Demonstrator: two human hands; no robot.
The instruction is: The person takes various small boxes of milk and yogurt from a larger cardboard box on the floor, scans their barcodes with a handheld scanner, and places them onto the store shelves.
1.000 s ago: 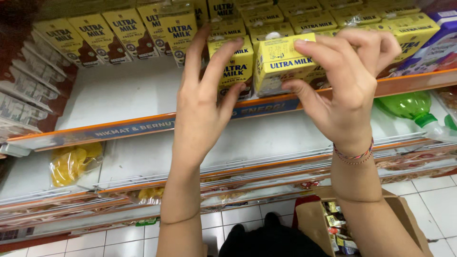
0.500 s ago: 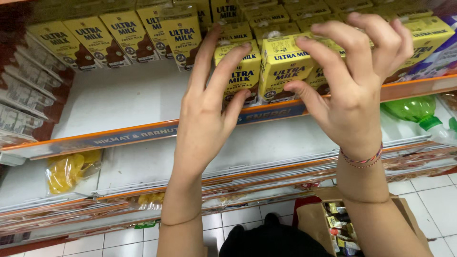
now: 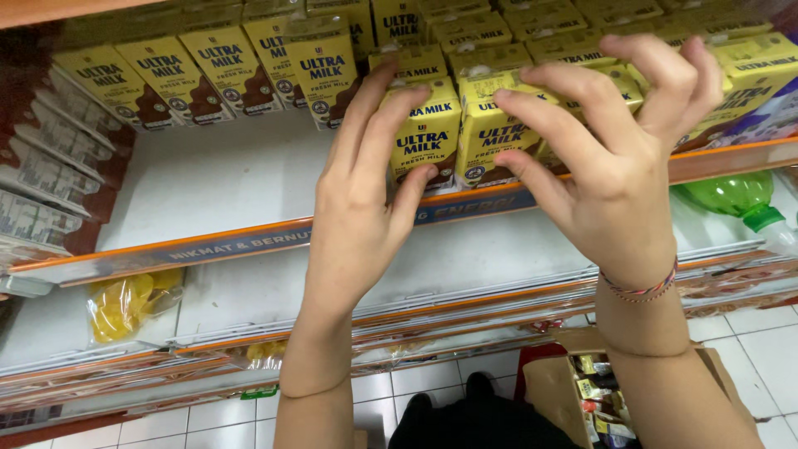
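Head view: both hands have risen in the frame and closed in on the front of the shelf over the last second. The left hand (image 3: 359, 199), centre of the frame, now lies with fingers spread over the face and left edge of a yellow milk carton (image 3: 426, 135) at the shelf's front edge; it presses rather than clenches, thumb tip at the carton's lower corner. The right hand (image 3: 611, 158), right of centre, curls its fingers over the top of the neighbouring yellow carton (image 3: 490, 133), thumb under its front. Earlier that carton was held slightly apart from the other; now the two stand touching, side by side, on the white shelf (image 3: 208, 179). That suggests the pair is being squared into the row. A green bottle (image 3: 731, 198) lies on the lower shelf at right, and a cardboard box (image 3: 553, 387) sits at bottom right.
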